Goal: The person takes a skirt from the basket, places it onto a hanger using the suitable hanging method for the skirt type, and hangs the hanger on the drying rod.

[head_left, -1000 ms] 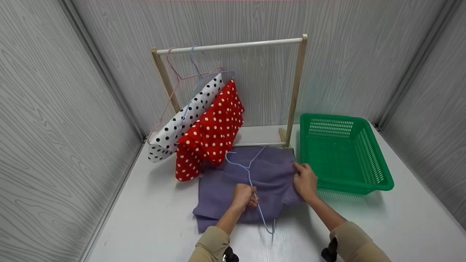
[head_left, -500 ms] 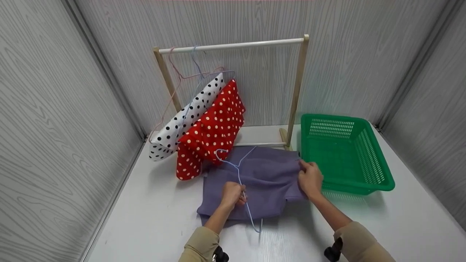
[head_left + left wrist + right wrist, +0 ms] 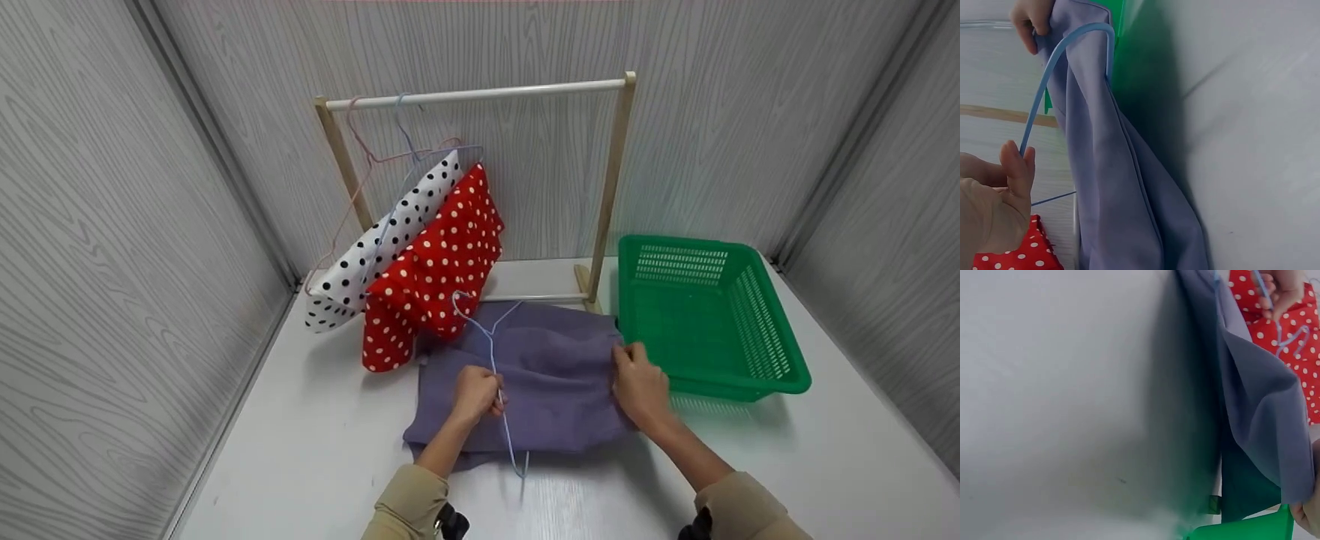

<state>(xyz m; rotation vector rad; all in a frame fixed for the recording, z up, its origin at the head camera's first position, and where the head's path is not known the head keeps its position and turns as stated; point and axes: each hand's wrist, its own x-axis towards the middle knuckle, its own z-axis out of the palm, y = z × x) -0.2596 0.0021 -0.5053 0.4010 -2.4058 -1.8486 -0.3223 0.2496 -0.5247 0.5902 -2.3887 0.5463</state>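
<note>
A light blue hanger (image 3: 508, 439) is gripped along one side by my left hand (image 3: 475, 393), its hook pointing toward the red cloth. Purple cloth (image 3: 555, 382) hangs over the hanger's lower bar, as the left wrist view shows where the blue bar (image 3: 1044, 76) bends round at its end. At the cloth's right edge my right hand (image 3: 641, 384) pinches the fabric between thumb and fingers. In the right wrist view the cloth (image 3: 1266, 402) droops in folds, and that hand (image 3: 1310, 509) is partly cut off by the frame.
A rack (image 3: 480, 94) with wooden posts stands behind. From its left end hang white black-dotted cloth (image 3: 349, 277) and red white-dotted cloth (image 3: 442, 262) on hangers. A green basket (image 3: 780, 322) sits on the white table (image 3: 300, 450) to the right.
My left hand and the hanger have shifted left, and the hook has risen slightly. My right hand has moved a little right and down, drawing the cloth's right side out straighter.
</note>
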